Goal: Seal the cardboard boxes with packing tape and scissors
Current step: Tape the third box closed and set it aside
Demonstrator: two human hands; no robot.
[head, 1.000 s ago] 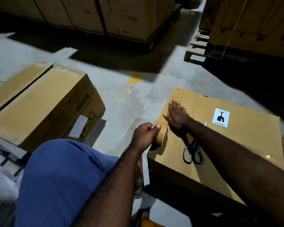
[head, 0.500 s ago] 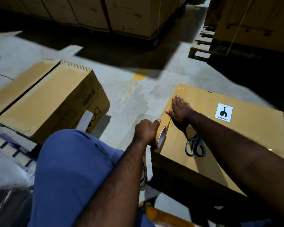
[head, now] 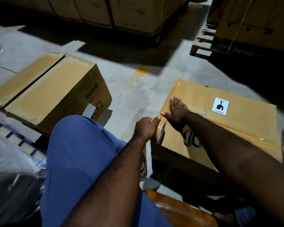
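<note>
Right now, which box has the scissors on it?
The right-hand box with the white fragile sticker; the scissors lie under the forearm. The left box has none.

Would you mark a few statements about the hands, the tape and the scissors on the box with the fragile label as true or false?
1. The left hand grips the tape roll at the edge of the labelled box. True.
2. The right hand holds the scissors. False: it presses flat on the box top, and the scissors lie on the box, partly under the forearm.
3. A fragile sticker sits on the box top, beyond the right hand. True.
4. The second box is stacked on the labelled box. False: it stands apart, to the left, with bare floor between them.
</note>
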